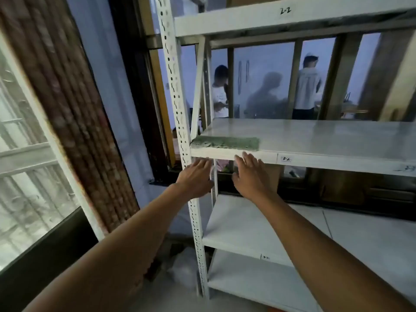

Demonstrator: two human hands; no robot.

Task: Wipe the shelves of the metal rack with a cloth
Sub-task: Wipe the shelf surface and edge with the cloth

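From the head camera, a white painted metal rack [180, 104] with perforated corner posts stands beside a window, its flat white shelves stacked one above another. The middle shelf [315, 136] carries a folded pale green cloth [227, 143], which lies flat at the shelf's front left corner, along the front edge and just beside the left post. Nothing holds the cloth. A small handwritten label [286, 158] sits on the front lip of this shelf, to the right of the cloth, and another handwritten mark [286, 10] shows on the lip of the shelf above.

Both bare arms reach forward from the bottom of the picture. The left hand [198, 176] is spread, fingers extended and empty, just below the front lip of the middle shelf, in front of the left post. The right hand [252, 174] is likewise spread wide and empty, its fingertips up against the front lip directly below the cloth; whether they actually touch the lip cannot be told. The two hands are near each other, apart.

Below them two lower white shelves [247, 226] show. Behind the rack, through glass, blurred figures of people [307, 86] stand. To the left hangs a brown ribbed curtain [74, 109] beside the window frame.
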